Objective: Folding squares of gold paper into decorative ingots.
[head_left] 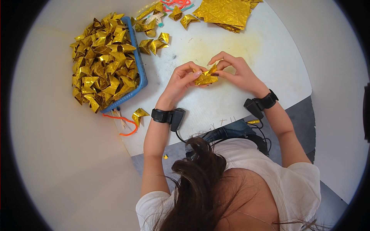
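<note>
Over the middle of the table, both hands hold one folded gold foil paper ingot (207, 79). My left hand (180, 80) pinches its left end, with the thumb on top and the fingers behind. My right hand (241, 73) grips the right end between thumb and curled index finger. The underside of the piece is hidden by the fingers. To the left, a blue plastic basket (143, 75) is heaped with finished gold ingots (102, 63) of the same kind. At the far side lies a stack of flat gold foil sheets (225, 14).
Several loose gold ingots (153, 45) lie right of the basket. Another ingot (138, 116) sits by my left forearm, near an orange fuzzy stem (135, 130). Pink and teal strands (177, 5) lie at the back. Black cabled wristbands (168, 116) are on both wrists.
</note>
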A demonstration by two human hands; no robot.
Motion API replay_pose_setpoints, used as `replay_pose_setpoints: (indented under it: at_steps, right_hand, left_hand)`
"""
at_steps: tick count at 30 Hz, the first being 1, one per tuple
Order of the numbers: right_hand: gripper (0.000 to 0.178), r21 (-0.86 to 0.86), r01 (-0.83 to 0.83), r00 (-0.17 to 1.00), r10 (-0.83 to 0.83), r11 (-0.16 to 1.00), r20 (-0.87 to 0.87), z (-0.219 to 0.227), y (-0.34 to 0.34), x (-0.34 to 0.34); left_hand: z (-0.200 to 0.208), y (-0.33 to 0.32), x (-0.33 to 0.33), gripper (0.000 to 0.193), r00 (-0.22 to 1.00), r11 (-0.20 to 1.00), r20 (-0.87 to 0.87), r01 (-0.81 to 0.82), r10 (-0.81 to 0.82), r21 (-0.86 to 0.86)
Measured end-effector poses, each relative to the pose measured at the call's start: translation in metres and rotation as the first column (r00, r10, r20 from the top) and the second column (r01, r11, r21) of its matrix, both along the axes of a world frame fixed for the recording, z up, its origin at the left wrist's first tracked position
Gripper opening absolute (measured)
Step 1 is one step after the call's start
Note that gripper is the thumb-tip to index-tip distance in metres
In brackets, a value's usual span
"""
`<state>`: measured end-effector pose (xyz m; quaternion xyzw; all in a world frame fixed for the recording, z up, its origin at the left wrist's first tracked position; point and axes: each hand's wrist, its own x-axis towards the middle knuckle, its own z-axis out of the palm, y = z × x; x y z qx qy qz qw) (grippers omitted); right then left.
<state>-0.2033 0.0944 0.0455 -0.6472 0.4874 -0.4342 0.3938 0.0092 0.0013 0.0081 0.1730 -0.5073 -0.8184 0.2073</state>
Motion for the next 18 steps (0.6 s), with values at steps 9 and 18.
replay_pose_setpoints:
  at_steps: [9,18]
  right_hand:
    - [0.009,-0.109,0.076,0.993,-0.066,0.991,0.096,-0.010,-0.007,-0.007]
    - [0.011,-0.108,0.079,0.989,-0.064,0.991,0.134,-0.014,-0.006,-0.007]
  left_hand:
    - [0.002,-0.002,-0.007,0.009,0.989,0.991,0.062,-0.137,0.136,-0.001]
    - [0.011,0.006,-0.012,0.019,0.980,0.963,0.135,-0.111,0.147,-0.246]
